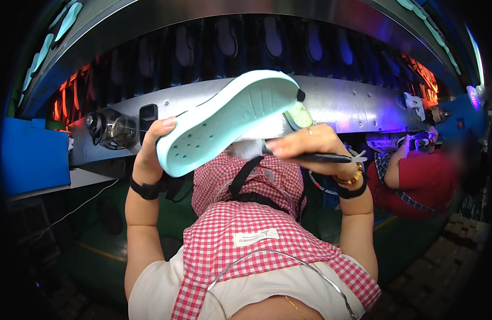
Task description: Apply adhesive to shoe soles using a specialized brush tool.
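A mint-green shoe sole (224, 120) is tilted up in front of me, with small holes at its near left end and ridges farther along. My left hand (151, 144) grips it by that near left end, thumb on the rim. In my right hand (316, 143) is a brush (248, 149) with pale bristles and a dark handle, its bristles close beside the sole's lower right edge. Whether the bristles touch the sole I cannot tell. Just beyond my right hand, a pale green oval thing (299, 116) is partly hidden.
A metal ledge (347, 101) runs across, before a dark line of hanging soles (227, 40). On its left stand a clear jug with a black lid (111, 128) and a black phone-like object (148, 116). Beside me at right sits a person in red (422, 178), hands at the ledge.
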Motion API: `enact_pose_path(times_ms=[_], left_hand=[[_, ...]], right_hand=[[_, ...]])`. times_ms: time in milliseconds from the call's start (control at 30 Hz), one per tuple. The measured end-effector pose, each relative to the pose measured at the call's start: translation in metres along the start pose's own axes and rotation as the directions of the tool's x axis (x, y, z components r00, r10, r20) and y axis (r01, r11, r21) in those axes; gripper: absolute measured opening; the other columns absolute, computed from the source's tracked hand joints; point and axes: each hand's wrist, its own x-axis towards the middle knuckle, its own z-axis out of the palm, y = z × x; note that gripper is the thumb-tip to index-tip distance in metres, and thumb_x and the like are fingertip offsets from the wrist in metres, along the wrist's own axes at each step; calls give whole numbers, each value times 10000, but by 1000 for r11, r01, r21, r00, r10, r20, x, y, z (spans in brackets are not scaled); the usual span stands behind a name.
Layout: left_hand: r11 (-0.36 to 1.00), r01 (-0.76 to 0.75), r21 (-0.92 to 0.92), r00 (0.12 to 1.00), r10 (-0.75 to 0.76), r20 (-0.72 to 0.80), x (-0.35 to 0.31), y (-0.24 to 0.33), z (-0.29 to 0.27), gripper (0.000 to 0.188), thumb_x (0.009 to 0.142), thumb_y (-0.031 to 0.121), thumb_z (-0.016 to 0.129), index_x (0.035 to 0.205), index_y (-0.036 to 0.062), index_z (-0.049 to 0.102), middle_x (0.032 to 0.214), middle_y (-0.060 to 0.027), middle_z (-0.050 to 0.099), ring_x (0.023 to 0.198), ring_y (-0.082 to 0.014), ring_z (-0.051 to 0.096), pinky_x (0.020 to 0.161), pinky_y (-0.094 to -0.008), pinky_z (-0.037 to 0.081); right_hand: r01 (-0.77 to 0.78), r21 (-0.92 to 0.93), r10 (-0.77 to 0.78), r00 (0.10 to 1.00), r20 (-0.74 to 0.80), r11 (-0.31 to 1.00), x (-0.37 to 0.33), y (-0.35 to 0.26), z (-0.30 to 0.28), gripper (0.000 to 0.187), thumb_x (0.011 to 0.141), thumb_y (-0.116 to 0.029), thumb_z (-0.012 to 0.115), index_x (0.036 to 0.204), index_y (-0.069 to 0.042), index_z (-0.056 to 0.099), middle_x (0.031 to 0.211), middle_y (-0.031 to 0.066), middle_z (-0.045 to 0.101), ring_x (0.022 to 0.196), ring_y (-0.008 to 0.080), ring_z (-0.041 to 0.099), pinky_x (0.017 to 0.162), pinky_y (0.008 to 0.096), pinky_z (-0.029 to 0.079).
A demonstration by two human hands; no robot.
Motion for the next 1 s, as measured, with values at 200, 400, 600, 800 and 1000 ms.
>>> enact_pose_path(times_ms=[200,400,600,800,1000], left_hand=[[769,-92,-633,944,269,190,26,-38,28,778,799,640,330,1264,17,355,1257,-168,425,1107,-347,453,915,-489,376],[802,-96,-590,961,230,156,43,-59,58,811,800,686,168,1281,48,306,1158,-170,472,1076,-366,445,912,-486,378],[800,-330,-501,944,272,-188,53,-60,60,823,788,700,147,1230,45,375,1129,-184,502,1038,-329,486,931,-444,366],[789,-376,-486,926,339,-165,40,-46,41,870,748,746,165,1234,51,360,1094,-168,518,1008,-318,510,889,-436,406],[745,-362,-560,892,451,23,46,-44,69,903,736,757,201,1226,16,362,1066,-163,516,1000,-321,492,890,-449,386]], right_hand=[[41,2,-40,988,-150,999,10,-31,16,198,655,-43,703,849,-39,661,828,80,649,709,188,599,672,262,464],[-339,402,459,851,-253,850,21,22,42,167,720,-49,667,872,15,643,793,72,619,716,98,583,646,206,472],[3,-238,-76,951,-299,971,33,22,64,201,637,-67,662,835,-45,634,681,91,590,623,222,565,593,299,449],[-28,-39,30,999,36,999,15,-7,41,177,637,-74,673,810,-49,651,673,83,601,657,205,581,615,290,460],[-144,91,159,970,-182,985,40,-7,46,178,678,-78,684,852,-51,663,734,85,609,670,155,560,604,255,439]])
